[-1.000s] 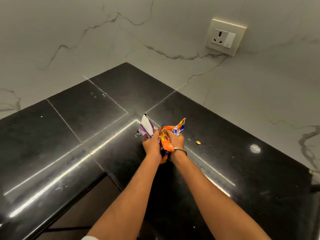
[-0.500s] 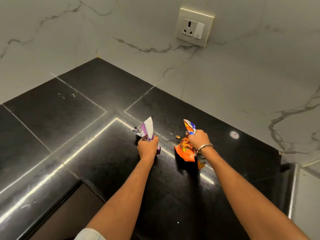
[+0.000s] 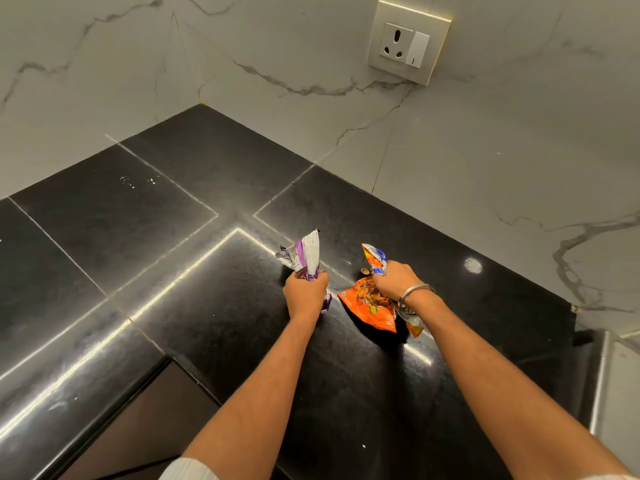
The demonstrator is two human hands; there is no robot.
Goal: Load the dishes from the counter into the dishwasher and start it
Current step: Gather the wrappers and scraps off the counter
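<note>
My left hand (image 3: 305, 295) is closed around a crumpled purple and silver wrapper (image 3: 306, 252) that sticks up out of the fist. My right hand (image 3: 394, 281), with a metal bangle on the wrist, grips a crumpled orange snack packet (image 3: 370, 306); the packet's lower part rests on the black counter (image 3: 173, 265). The two hands are about a hand's width apart over the counter's corner area. No dishes and no dishwasher are in view.
A small crumb (image 3: 364, 270) lies on the counter just left of my right hand. White marble walls meet at the corner behind, with a socket and switch plate (image 3: 408, 43) high on the right wall. The counter's front edge (image 3: 114, 403) runs at lower left.
A second ago both hands were pressed together around the two wrappers. They have since pulled apart, the left keeping the purple wrapper and the right the orange packet. The view has shifted right.
</note>
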